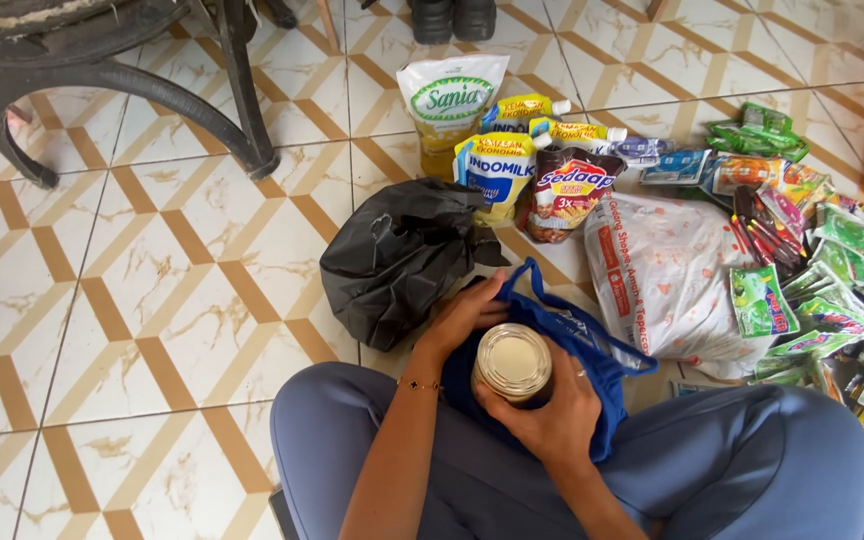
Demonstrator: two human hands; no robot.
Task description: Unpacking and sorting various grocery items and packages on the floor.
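- The right hand (549, 408) wraps its fingers around a can (513, 362), gripping it from below and the side, over the lap.
- The can's pale top faces the camera; it sits at the mouth of a blue bag (574, 345).
- The left hand (464, 315) pinches the bag's edge, fingers closed on the cloth.
- A black bag (397, 255) lies just beside the left hand on the floor (152, 290).
- Pouches (497, 150) and green sachets (812, 290) lie beyond.
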